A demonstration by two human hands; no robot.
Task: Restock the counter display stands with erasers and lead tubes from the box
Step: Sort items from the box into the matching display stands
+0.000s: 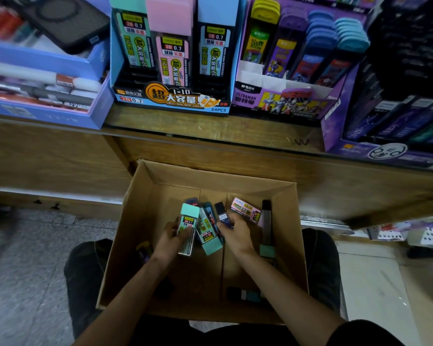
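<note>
The cardboard box (280,221) sits on my lap below the counter edge, and both my hands are down inside it among the lead tubes. My left hand (171,242) is wrapped around a mint-capped lead tube (188,228) marked 2B 0.7, thumb across its label; the fingers behind it are hidden, so I see only that the grip is closed on it. A second mint tube (208,233) lies just beside, cap toward me, partly under my hands. My right hand (236,233) is curled with its fingertips on a small dark tube (221,216); whether it pinches it or only touches, I cannot tell. A pink tube (245,211) lies just past that hand, and a long dark tube (267,226) rests along the box's right wall. More pieces in the near corners are too dim to make out.

Up on the counter (210,126) stand the blue display stand (171,56) with mint, pink and blue tubes, and the purple display stand (293,58) to its right. The far left is blurred, and the dark display at the right edge is cut off.
</note>
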